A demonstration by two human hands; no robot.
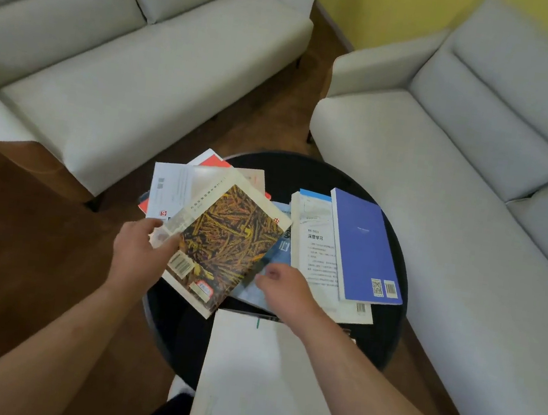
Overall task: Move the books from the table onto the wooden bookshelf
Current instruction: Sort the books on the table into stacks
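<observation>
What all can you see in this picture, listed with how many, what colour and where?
sofas: two, pale grey, behind and right of the table
round table: one, black, centre
wheat-cover book: one, yellow-brown, lifted at the table's left
purple book: one, on the right stack
white book: one, under the purple one
pale blue book: one, centre, partly covered
white and red books: several, far left, overlapping
large white book: one, near edge
left hand: holds the wheat-cover book
right hand: fingers on the pale blue book

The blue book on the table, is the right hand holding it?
No. The blue book lies flat on the black table, while the right hand reaches toward a paler book beside it.
</observation>
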